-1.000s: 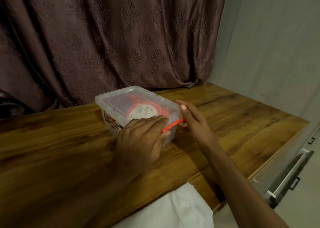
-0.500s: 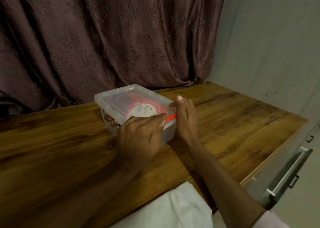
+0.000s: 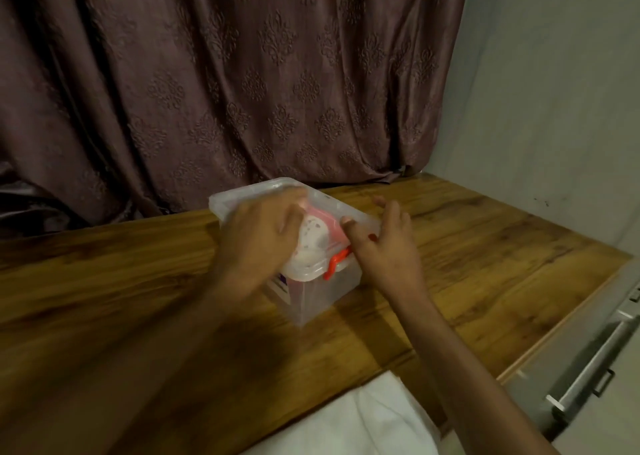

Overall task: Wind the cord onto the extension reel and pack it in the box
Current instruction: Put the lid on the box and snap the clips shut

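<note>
With the reel (image 3: 317,236) already inside the lidded box (image 3: 311,292) on the counter (image 3: 485,246), left hand (image 3: 258,243) pressing flat, right hand (image 3: 388,243) loose-fingered beside the orange latch (image 3: 334,262), they should probably hold the lid down and snap it.

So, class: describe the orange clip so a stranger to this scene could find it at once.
Start at the wooden tabletop in front of the curtain, where a clear plastic box stands between the person's left hand and right hand. The orange clip sits on the lid's near edge, the only bright orange part outside the box.
</note>
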